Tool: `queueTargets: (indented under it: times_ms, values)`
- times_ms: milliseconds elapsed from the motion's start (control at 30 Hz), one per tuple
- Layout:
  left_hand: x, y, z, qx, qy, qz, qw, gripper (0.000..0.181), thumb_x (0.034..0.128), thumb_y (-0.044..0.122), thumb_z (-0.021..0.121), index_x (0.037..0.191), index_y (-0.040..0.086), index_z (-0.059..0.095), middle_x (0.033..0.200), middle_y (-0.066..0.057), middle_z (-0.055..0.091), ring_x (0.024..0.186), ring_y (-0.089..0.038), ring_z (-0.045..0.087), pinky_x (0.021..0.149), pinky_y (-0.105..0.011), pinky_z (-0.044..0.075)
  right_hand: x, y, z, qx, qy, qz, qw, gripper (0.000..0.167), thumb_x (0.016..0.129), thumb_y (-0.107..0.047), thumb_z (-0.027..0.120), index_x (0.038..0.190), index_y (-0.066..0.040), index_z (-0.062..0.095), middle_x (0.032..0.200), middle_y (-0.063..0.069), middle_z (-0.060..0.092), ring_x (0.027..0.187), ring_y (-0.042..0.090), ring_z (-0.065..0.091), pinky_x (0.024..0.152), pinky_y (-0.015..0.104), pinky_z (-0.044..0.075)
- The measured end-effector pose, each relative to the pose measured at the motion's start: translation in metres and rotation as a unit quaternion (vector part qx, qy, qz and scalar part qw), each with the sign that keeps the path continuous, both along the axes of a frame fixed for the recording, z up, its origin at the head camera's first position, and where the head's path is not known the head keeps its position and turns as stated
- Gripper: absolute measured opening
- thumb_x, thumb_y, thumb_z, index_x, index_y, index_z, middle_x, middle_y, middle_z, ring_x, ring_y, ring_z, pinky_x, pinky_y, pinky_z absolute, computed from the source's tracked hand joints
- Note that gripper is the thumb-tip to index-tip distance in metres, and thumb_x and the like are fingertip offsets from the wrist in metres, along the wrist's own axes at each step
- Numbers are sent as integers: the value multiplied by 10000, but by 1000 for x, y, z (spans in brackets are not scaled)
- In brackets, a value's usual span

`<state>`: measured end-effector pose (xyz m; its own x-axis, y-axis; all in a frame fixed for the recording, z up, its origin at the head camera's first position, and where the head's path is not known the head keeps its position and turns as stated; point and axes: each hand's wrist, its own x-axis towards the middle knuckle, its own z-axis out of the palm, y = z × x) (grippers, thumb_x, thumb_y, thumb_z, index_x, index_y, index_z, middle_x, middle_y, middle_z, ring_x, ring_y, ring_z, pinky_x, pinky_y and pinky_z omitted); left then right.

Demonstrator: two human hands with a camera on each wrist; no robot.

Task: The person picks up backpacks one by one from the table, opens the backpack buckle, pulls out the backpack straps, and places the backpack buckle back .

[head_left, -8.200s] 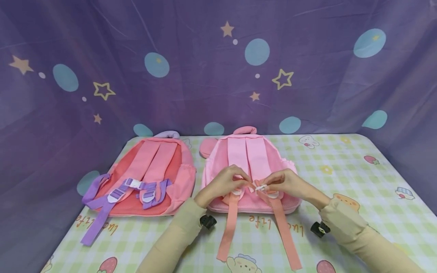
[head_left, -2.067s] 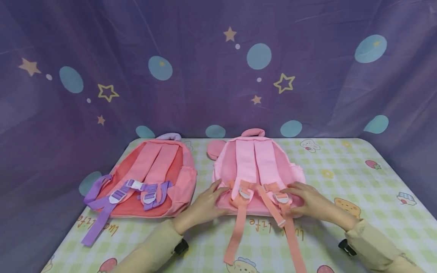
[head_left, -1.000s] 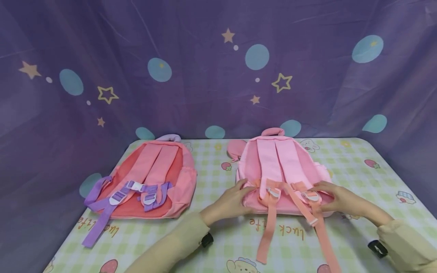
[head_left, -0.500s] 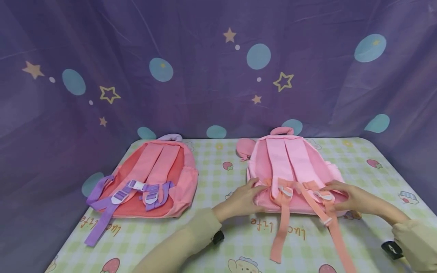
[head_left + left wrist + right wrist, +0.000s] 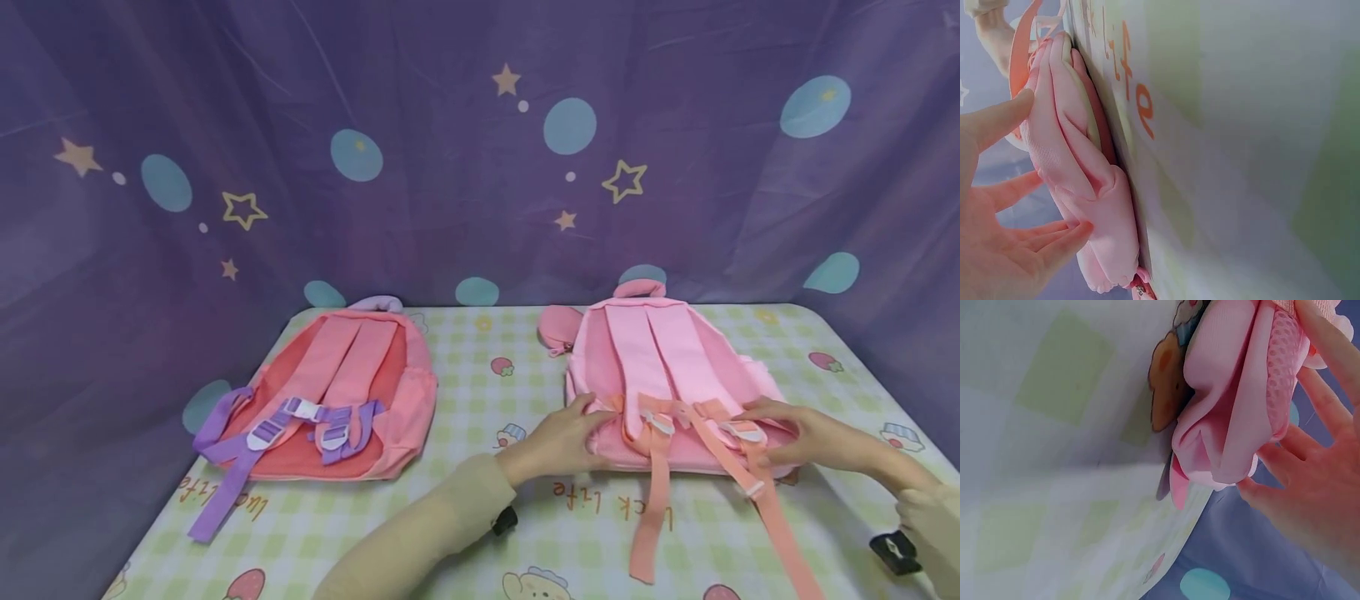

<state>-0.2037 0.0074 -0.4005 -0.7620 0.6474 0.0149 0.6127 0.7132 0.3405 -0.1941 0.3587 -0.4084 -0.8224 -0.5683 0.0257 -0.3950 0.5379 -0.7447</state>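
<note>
- Nearest: two flat coral webbing strap tails (image 5: 654, 517) trail over the green-and-white checked bench (image 5: 480, 400). The right one runs out of frame, so no clue where it ends.
- Left hand (image 5: 558, 442) and right hand (image 5: 828, 437) are both spread wide, fingers fairly straight, resting against opposite sides of the pale pink fabric backpack (image 5: 693, 358) on the right half of the bench. Fingertips partly hidden up top; wrist views show them better.
- Handling-wise, I'd guess light and squishy, not fragile or slippery. Sides should fold in if squeezed, so flat palms either side, or the padded pink loop handle (image 5: 640, 287) at the far end. Those straps could snag.
- It's lying straps-up, so its front is hidden. Can't tell if anything's inside.
- Left: coral fabric backpack with purple straps (image 5: 330, 358), well apart.
- Farther: small round pink pouch (image 5: 558, 325) beside the pale one, partly tucked behind it.
- Farthest: purple starry curtain (image 5: 442, 217).
</note>
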Motion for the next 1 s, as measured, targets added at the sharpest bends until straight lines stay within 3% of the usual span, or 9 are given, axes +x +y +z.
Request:
queueTargets:
  times_ms: [100, 333, 600, 867, 1000]
  values:
    - [-1, 6, 0, -43, 3, 1, 10000, 628, 748, 415, 666, 1304, 222, 447, 1374, -141, 323, 1081, -243, 513, 885, -300, 413, 0, 6, -2, 316, 426, -227, 9983, 442, 720, -106, 713, 1135, -58, 568, 1140, -338, 358, 1009, -223, 268, 722, 90, 356]
    - [-3, 19, -2, -113, 78, -64, 9999, 637, 741, 453, 658, 1302, 239, 447, 1367, -119, 332, 1074, -211, 512, 876, -275, 411, -1, 19, -5, 362, 346, -392, 9980, 430, 711, -92, 715, 1120, -82, 585, 1120, -364, 345, 1004, -249, 238, 740, 51, 287]
    - [-3, 31, -1, -159, 80, -107, 9998, 620, 743, 446, 659, 1295, 249, 454, 1353, -95, 343, 1012, -175, 539, 850, -243, 418, -1, 32, -5, 549, 343, -587, 9962, 420, 708, -92, 718, 1109, -98, 595, 1097, -396, 308, 976, -271, 224, 711, 55, 314]
    - [-3, 46, 2, -207, 156, -184, 9995, 615, 739, 489, 643, 1283, 265, 463, 1349, -79, 354, 1012, -146, 535, 849, -219, 409, -1, 51, -7, 367, 436, -311, 9979, 426, 718, -10, 688, 1122, -84, 577, 1120, -375, 333, 984, -263, 231, 688, 57, 338]
    - [-3, 53, 1, -251, 183, -205, 9993, 612, 743, 488, 638, 1286, 272, 457, 1350, -74, 353, 1029, -132, 524, 846, -211, 406, 0, 55, -8, 570, 524, -534, 9956, 418, 705, -37, 707, 1101, -112, 596, 1100, -398, 309, 964, -280, 219, 678, 53, 335]
